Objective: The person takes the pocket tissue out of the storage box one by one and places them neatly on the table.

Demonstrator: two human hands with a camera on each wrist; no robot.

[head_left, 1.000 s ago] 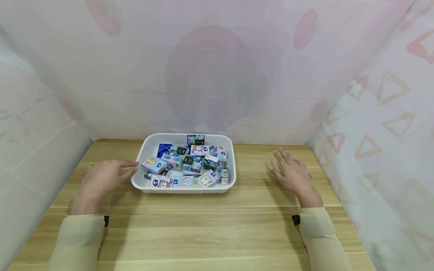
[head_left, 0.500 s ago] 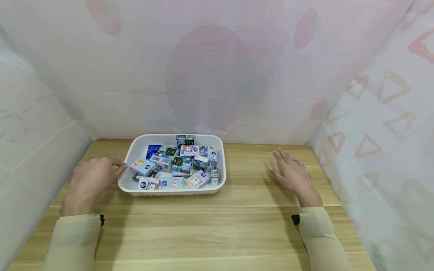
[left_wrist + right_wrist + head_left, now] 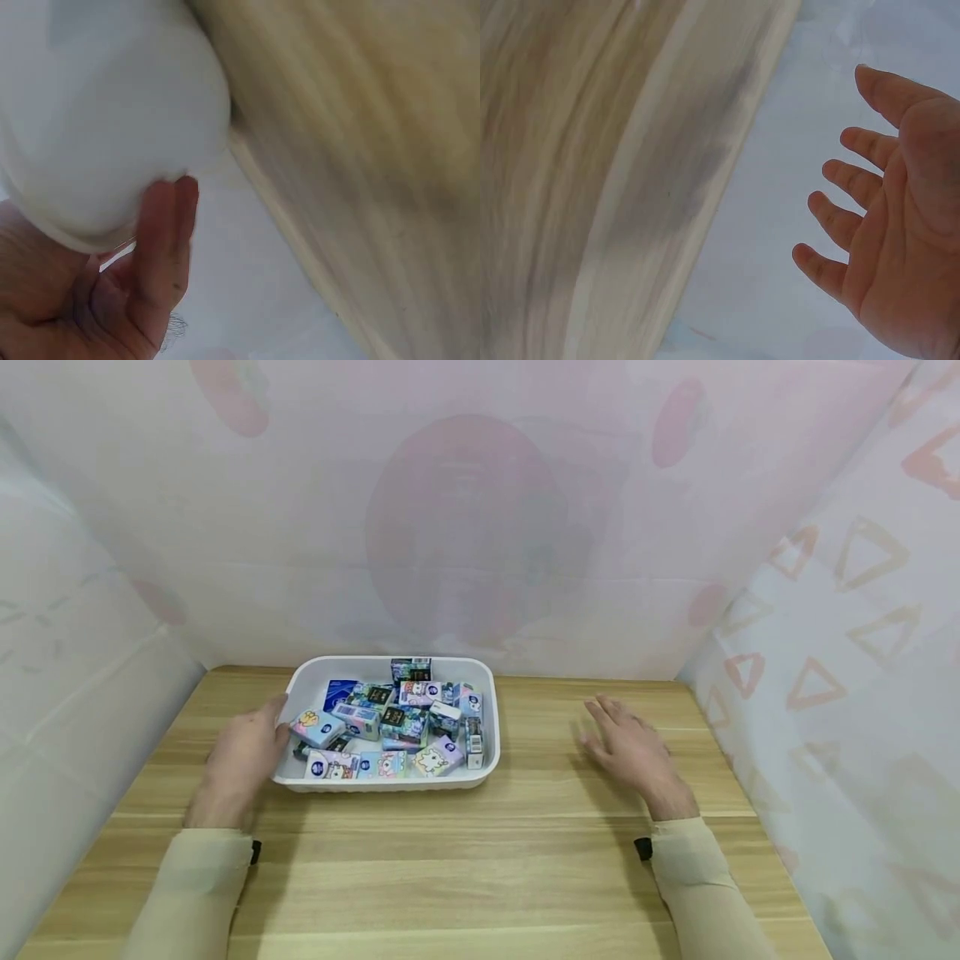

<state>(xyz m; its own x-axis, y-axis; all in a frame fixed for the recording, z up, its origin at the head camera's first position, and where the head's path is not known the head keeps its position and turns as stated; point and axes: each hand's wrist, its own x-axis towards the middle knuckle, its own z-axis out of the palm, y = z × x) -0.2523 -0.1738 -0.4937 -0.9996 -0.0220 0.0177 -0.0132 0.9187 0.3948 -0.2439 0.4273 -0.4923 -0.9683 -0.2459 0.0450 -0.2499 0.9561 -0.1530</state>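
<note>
A white plastic tray (image 3: 491, 710) stands toward the back of the wooden table, left of centre. Small printed packs (image 3: 405, 724) lie heaped in it, some with cartoon pictures and blue round logos. My left hand (image 3: 243, 756) holds the tray's left end, the thumb over the rim and the fingers outside. From the left wrist, straightish fingers (image 3: 161, 225) meet the tray's outer wall (image 3: 150, 112); the thumb tip is hidden there. Over the table right of the tray, my right hand (image 3: 630, 747) has its fingers spread and holds nothing; the right wrist view shows its bare palm (image 3: 907, 247).
The wooden table (image 3: 465, 868) spreads in front of the tray and to both sides. A pale printed back sheet (image 3: 465, 527) rises right behind it. Side sheets (image 3: 832, 693) enclose the table left and right.
The tray slid left with my left hand in the first half second, then stayed put. Since then my left hand has shifted right onto its end. My right hand has moved slightly left.
</note>
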